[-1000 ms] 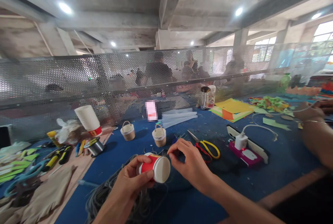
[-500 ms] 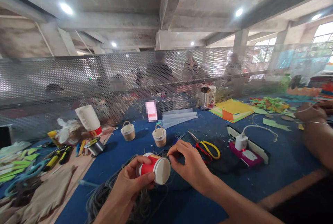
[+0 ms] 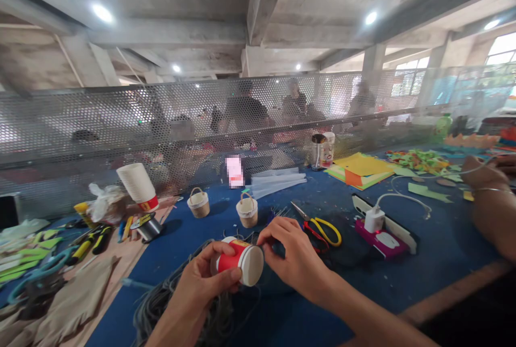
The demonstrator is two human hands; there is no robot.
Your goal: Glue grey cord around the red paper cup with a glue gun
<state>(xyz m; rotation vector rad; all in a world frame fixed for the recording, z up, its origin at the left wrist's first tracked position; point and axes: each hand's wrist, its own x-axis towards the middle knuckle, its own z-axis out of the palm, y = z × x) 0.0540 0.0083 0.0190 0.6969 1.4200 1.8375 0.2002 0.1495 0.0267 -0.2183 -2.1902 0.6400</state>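
Observation:
A red and white paper cup [image 3: 236, 259] lies tipped sideways in my left hand [image 3: 205, 272], its pale round end turned to the right and toward me. Thumb and fingers of that hand wrap around its side. My right hand [image 3: 292, 253] is closed in a pinch at the cup's right edge; whatever is between the fingertips is too small to make out. Below the cup lies a loose bundle of grey cord [image 3: 165, 304], partly covered by my left arm. Scissors with red and yellow handles [image 3: 326, 231] rest just beyond my right hand.
Two small handled baskets [image 3: 199, 204] stand ahead. Stacked paper cups [image 3: 137, 183] and a wire spool [image 3: 147, 227] are at left. A power bank with a plugged charger [image 3: 382, 239] lies at right, near another person's arm [image 3: 489, 212]. A perforated metal screen [image 3: 201, 121] bounds the table's back.
My right hand has shifted slightly left, closer to the cup's edge. The left hand and the cup have hardly moved.

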